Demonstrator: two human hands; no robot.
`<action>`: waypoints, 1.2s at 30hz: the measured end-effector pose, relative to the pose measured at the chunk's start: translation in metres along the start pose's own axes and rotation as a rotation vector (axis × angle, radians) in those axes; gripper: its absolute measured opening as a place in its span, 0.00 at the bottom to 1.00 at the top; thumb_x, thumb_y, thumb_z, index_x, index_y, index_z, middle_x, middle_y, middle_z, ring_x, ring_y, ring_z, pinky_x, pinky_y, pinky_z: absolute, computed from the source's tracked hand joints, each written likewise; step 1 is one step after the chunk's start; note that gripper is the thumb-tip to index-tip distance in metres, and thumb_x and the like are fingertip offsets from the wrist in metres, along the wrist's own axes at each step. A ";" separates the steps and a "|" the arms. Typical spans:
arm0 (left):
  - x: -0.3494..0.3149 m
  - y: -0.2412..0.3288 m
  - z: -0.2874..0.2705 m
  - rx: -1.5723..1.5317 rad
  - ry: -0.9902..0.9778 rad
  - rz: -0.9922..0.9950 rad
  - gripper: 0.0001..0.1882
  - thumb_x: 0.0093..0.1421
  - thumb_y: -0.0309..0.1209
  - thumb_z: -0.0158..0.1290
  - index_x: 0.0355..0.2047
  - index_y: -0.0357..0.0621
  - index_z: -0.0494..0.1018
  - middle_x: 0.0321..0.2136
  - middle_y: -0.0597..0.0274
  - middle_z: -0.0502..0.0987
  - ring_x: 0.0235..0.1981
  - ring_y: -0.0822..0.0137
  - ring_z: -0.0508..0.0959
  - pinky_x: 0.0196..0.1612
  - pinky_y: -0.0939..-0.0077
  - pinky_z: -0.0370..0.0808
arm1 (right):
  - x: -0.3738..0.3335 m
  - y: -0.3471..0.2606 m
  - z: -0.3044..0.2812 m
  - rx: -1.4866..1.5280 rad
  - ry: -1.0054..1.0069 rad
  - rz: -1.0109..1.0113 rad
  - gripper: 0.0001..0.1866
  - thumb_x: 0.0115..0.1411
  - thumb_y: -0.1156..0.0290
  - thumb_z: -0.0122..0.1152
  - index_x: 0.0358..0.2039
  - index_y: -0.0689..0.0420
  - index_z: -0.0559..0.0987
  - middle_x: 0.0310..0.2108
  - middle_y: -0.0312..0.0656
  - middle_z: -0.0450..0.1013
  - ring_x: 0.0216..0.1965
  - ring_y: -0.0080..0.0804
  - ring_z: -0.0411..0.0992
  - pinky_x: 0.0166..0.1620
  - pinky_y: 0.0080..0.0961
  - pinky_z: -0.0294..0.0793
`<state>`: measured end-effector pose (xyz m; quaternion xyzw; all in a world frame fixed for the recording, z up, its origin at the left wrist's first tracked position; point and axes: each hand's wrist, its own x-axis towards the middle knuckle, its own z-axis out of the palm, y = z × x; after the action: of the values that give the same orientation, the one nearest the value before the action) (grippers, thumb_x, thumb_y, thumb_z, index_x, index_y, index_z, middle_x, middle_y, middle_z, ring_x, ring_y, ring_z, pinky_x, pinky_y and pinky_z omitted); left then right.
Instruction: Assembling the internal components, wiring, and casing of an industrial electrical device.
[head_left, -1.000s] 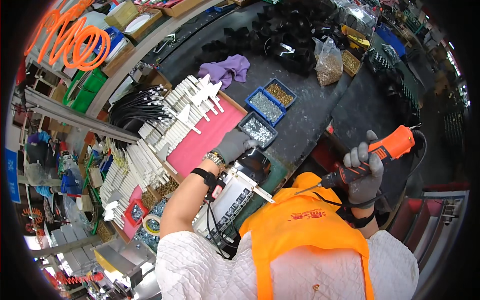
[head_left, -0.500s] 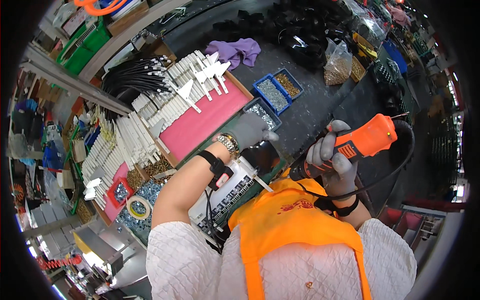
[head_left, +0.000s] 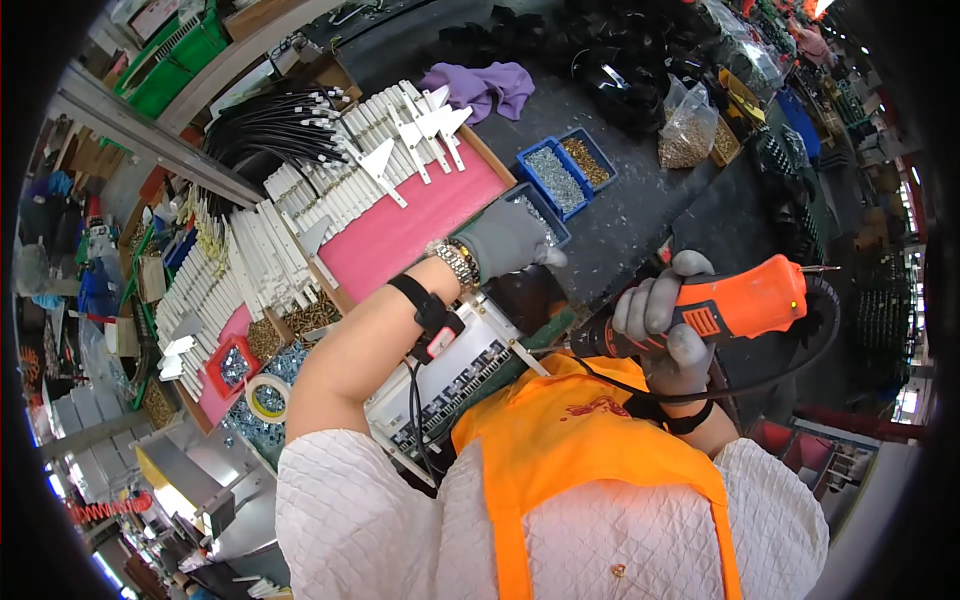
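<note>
My left hand (head_left: 510, 240), in a grey glove, is bent over the near blue bin (head_left: 560, 238) of small silvery metal parts. Its thumb sticks out to the right, while the other fingers are hidden by the back of the hand. At the right, my gloved right hand (head_left: 660, 320) is wrapped round an orange and black electric screwdriver (head_left: 745, 300) with a black cord. The tool lies sideways, and a thin bit (head_left: 822, 268) shows beyond its far right end. Below my left wrist lies a long white metal piece (head_left: 455, 385) with a row of black parts.
Two more blue bins hold silvery parts (head_left: 553, 178) and brass-coloured parts (head_left: 582, 160). White strips and brackets (head_left: 380, 165) lie on a pink-lined tray (head_left: 400, 225). Black cables (head_left: 265, 135), a purple cloth (head_left: 490, 88), a tape roll (head_left: 267, 399) and a bag of fasteners (head_left: 688, 135) are around.
My left hand has moved slightly farther over the near bin and covers more of it. The whole view has shifted a little. My right hand keeps its grip on the screwdriver.
</note>
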<state>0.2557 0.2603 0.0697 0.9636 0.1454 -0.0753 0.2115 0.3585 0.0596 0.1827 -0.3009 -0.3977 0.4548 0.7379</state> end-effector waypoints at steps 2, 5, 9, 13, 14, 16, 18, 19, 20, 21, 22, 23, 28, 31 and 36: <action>-0.004 -0.004 0.003 -0.079 -0.038 -0.021 0.35 0.62 0.64 0.42 0.22 0.45 0.80 0.27 0.52 0.80 0.34 0.53 0.81 0.41 0.58 0.75 | 0.000 0.001 0.001 -0.044 0.028 -0.023 0.31 0.55 0.67 0.65 0.58 0.57 0.65 0.26 0.32 0.69 0.22 0.25 0.68 0.30 0.28 0.70; -0.007 -0.012 0.020 -0.222 -0.032 -0.023 0.37 0.61 0.66 0.41 0.24 0.43 0.80 0.27 0.49 0.80 0.34 0.52 0.81 0.41 0.58 0.75 | -0.001 0.001 0.003 -0.088 0.076 -0.025 0.30 0.57 0.65 0.65 0.58 0.57 0.65 0.24 0.31 0.66 0.20 0.23 0.65 0.28 0.25 0.67; -0.002 -0.006 0.021 -0.200 -0.038 -0.021 0.32 0.60 0.62 0.46 0.28 0.46 0.81 0.27 0.51 0.80 0.32 0.52 0.80 0.39 0.59 0.74 | -0.002 0.001 0.006 -0.087 0.143 0.027 0.31 0.57 0.65 0.64 0.58 0.57 0.65 0.25 0.31 0.66 0.20 0.23 0.65 0.28 0.26 0.67; -0.006 0.001 0.013 -0.181 -0.054 -0.046 0.28 0.60 0.60 0.49 0.31 0.47 0.82 0.25 0.51 0.79 0.30 0.52 0.79 0.38 0.60 0.73 | -0.003 0.001 -0.001 -0.017 0.066 0.082 0.33 0.55 0.68 0.68 0.58 0.58 0.63 0.29 0.33 0.73 0.26 0.28 0.71 0.34 0.33 0.74; -0.007 0.001 0.015 -0.184 -0.053 -0.048 0.28 0.60 0.60 0.49 0.31 0.47 0.82 0.25 0.51 0.79 0.30 0.52 0.79 0.38 0.60 0.73 | -0.004 0.001 -0.002 -0.016 0.039 0.080 0.33 0.55 0.68 0.68 0.58 0.58 0.63 0.29 0.34 0.72 0.26 0.28 0.71 0.35 0.33 0.74; -0.009 -0.001 0.022 -0.064 -0.064 -0.023 0.35 0.58 0.66 0.45 0.28 0.45 0.82 0.28 0.53 0.81 0.36 0.55 0.81 0.42 0.59 0.74 | -0.003 0.004 -0.001 -0.014 0.009 0.081 0.33 0.55 0.68 0.68 0.58 0.58 0.63 0.29 0.34 0.72 0.26 0.28 0.71 0.35 0.33 0.74; -0.019 -0.007 0.035 -0.005 -0.005 0.015 0.35 0.57 0.67 0.46 0.32 0.46 0.82 0.32 0.54 0.81 0.38 0.54 0.80 0.43 0.57 0.72 | -0.002 0.009 0.002 -0.108 0.014 0.022 0.32 0.56 0.65 0.67 0.58 0.58 0.65 0.26 0.31 0.68 0.20 0.23 0.65 0.28 0.26 0.68; -0.022 -0.009 0.037 0.057 0.053 0.059 0.36 0.56 0.68 0.46 0.35 0.47 0.82 0.35 0.55 0.81 0.41 0.54 0.80 0.45 0.55 0.71 | -0.002 0.012 0.002 -0.111 0.010 0.024 0.32 0.56 0.65 0.67 0.58 0.58 0.65 0.26 0.31 0.68 0.20 0.23 0.65 0.28 0.26 0.68; -0.022 -0.009 0.037 0.054 0.058 0.058 0.36 0.56 0.68 0.46 0.35 0.47 0.82 0.35 0.55 0.81 0.41 0.54 0.80 0.45 0.55 0.71 | -0.001 0.014 0.001 -0.124 0.009 0.020 0.32 0.57 0.65 0.66 0.58 0.58 0.65 0.26 0.31 0.68 0.20 0.23 0.65 0.28 0.26 0.68; -0.022 -0.010 0.037 0.036 0.016 0.065 0.36 0.55 0.68 0.47 0.38 0.48 0.82 0.38 0.55 0.81 0.43 0.53 0.79 0.46 0.53 0.70 | -0.001 0.016 0.001 -0.138 0.007 0.015 0.32 0.57 0.65 0.66 0.59 0.58 0.64 0.26 0.31 0.68 0.20 0.23 0.65 0.28 0.26 0.68; -0.024 -0.009 0.032 0.018 -0.028 0.073 0.37 0.54 0.69 0.48 0.42 0.48 0.81 0.40 0.56 0.80 0.44 0.53 0.78 0.47 0.51 0.69 | 0.000 0.017 0.002 -0.140 0.006 0.018 0.32 0.57 0.65 0.66 0.59 0.58 0.64 0.26 0.31 0.68 0.20 0.23 0.65 0.28 0.26 0.68; -0.025 -0.007 0.028 0.015 -0.026 0.073 0.37 0.54 0.69 0.48 0.42 0.48 0.81 0.40 0.56 0.80 0.44 0.53 0.78 0.47 0.51 0.69 | 0.001 0.017 0.002 -0.167 0.000 0.011 0.32 0.57 0.65 0.66 0.59 0.58 0.64 0.26 0.31 0.68 0.20 0.23 0.65 0.28 0.26 0.67; -0.020 -0.001 0.016 -0.070 -0.123 -0.059 0.37 0.53 0.69 0.49 0.35 0.46 0.83 0.32 0.56 0.81 0.45 0.56 0.75 0.45 0.61 0.69 | 0.006 0.014 0.000 -0.142 -0.040 -0.010 0.32 0.57 0.66 0.66 0.59 0.58 0.65 0.26 0.32 0.68 0.20 0.23 0.65 0.28 0.26 0.66; -0.024 0.005 -0.016 -0.342 0.129 -0.079 0.33 0.53 0.64 0.55 0.26 0.43 0.81 0.27 0.53 0.79 0.37 0.55 0.78 0.41 0.59 0.71 | 0.004 0.004 -0.004 -0.100 0.013 -0.006 0.32 0.56 0.69 0.66 0.58 0.59 0.63 0.27 0.35 0.70 0.22 0.27 0.68 0.31 0.32 0.72; -0.017 0.022 -0.003 0.038 0.015 0.060 0.38 0.52 0.71 0.47 0.26 0.45 0.83 0.26 0.57 0.79 0.40 0.60 0.76 0.41 0.61 0.70 | 0.006 -0.003 0.004 -0.062 0.060 -0.018 0.33 0.57 0.64 0.66 0.60 0.58 0.63 0.27 0.32 0.68 0.21 0.22 0.65 0.28 0.26 0.66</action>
<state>0.2462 0.2384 0.0843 0.9718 0.1164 -0.0645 0.1944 0.3579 0.0641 0.1893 -0.3337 -0.3918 0.4264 0.7439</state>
